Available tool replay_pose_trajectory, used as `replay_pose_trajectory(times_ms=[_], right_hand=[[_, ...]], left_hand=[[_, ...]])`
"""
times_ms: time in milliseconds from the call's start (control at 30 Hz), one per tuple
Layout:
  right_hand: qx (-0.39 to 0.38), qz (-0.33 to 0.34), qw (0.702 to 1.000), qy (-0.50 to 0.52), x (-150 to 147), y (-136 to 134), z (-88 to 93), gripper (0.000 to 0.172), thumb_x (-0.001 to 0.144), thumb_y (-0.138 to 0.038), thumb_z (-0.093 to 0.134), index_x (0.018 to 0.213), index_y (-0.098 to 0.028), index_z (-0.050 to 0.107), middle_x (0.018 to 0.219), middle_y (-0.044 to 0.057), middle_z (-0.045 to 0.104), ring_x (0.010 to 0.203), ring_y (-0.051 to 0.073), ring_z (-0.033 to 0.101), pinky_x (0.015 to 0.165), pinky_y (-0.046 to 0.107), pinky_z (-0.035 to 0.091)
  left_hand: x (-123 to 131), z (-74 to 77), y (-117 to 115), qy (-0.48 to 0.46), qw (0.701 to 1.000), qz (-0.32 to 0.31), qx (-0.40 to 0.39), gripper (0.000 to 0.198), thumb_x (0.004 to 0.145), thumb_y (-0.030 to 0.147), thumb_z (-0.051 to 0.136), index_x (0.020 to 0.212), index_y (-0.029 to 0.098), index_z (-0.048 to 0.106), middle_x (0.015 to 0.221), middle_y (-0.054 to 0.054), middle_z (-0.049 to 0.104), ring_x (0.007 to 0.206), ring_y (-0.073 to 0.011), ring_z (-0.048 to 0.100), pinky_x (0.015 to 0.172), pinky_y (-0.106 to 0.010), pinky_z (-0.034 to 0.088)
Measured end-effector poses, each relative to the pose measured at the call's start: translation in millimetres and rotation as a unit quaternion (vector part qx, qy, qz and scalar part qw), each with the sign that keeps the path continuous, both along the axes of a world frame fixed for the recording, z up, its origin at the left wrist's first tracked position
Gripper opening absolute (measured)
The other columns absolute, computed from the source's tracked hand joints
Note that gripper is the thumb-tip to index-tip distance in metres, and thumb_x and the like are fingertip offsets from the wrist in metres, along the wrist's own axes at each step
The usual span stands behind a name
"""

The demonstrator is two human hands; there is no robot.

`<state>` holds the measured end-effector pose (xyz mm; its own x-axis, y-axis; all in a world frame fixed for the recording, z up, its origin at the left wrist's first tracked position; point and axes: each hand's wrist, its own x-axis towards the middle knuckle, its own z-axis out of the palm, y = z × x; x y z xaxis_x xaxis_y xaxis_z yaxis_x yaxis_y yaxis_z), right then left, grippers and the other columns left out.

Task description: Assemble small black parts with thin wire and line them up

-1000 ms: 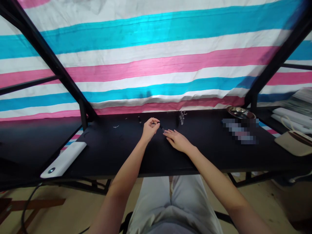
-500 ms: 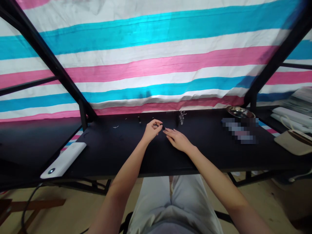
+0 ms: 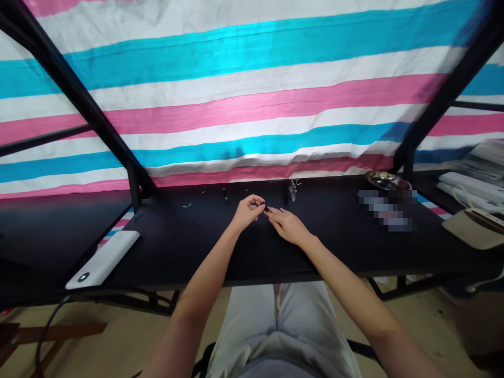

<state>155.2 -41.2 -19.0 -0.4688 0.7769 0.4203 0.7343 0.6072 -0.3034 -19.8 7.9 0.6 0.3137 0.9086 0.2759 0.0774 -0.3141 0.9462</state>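
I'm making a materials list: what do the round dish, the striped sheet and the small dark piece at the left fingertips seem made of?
Round dish: probably polished metal, from its mirror-like glints. Striped sheet: likely plastic, low sheen, from its stiff creases. Small dark piece: black, but too small to tell.

Black table (image 3: 177, 241): white device (image 3: 108, 257) left, shiny dish (image 3: 388, 180) right, small pieces (image 3: 292, 191) between.

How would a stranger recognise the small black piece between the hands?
On the black table by the striped sheet, find the left hand and right hand. The small black piece sits between them, unlike the dark stick lying loose farther left.
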Motion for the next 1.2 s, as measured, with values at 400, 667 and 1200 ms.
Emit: replay_pose_trajectory(times_ms=[400, 667, 1200], right_hand=[[-0.018, -0.008, 1.0, -0.009, 0.9, 1.0, -0.6, 0.04, 0.09, -0.021, 0.035, 0.128, -0.02, 0.049, 0.132, 0.01, 0.05, 0.121, 0.02, 0.047, 0.102, 0.044, 0.036], [-0.035, -0.01, 0.999, -0.008, 2.1, 2.4, -3.7, 0.04, 0.09, -0.021, 0.034, 0.127, -0.017, 0.049, 0.131, 0.012, 0.049, 0.121, 0.021, 0.047, 0.102, 0.045, 0.036], [-0.08, -0.017, 0.997, -0.006, 2.1, 1.7, -2.8, 0.038, 0.09, -0.026, 0.034, 0.124, -0.021, 0.053, 0.139, 0.01, 0.039, 0.124, 0.022, 0.044, 0.103, 0.047, 0.034]], left_hand=[[8.1, -0.2, -8.6, 0.097, 0.995, 0.015, 0.013, 0.023, 0.072, 0.034, 0.062, 0.083, 0.014, 0.06, 0.053, 0.006, 0.049, 0.038, -0.0029, 0.04, 0.041, -0.017, 0.032], [9.4, -0.7, -9.6, 0.096, 0.995, 0.014, 0.007, 0.024, 0.071, 0.034, 0.063, 0.084, 0.013, 0.061, 0.049, 0.006, 0.047, 0.038, -0.004, 0.039, 0.041, -0.018, 0.031], [-12.0, -14.9, 30.7, 0.224, 0.948, 0.226, 0.021, 0.013, 0.072, 0.025, 0.058, 0.081, 0.016, 0.063, 0.067, -0.002, 0.062, 0.054, -0.0112, 0.056, 0.054, -0.022, 0.042]])
